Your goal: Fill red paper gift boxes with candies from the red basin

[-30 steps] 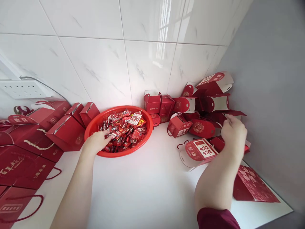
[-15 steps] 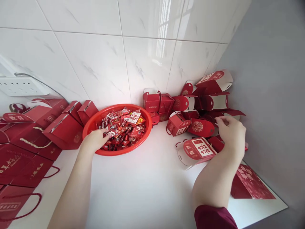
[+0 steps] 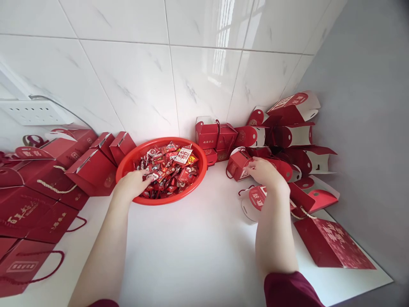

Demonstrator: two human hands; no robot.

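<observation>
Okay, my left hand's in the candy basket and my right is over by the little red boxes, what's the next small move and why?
Probably close the left hand on a few wrapped candies, since its fingers already rest on the pile in the red basket. The right hand hovers at a small red box beside the heap of boxes, so it looks ready to take that one; whether it grips it yet is unclear.
</observation>
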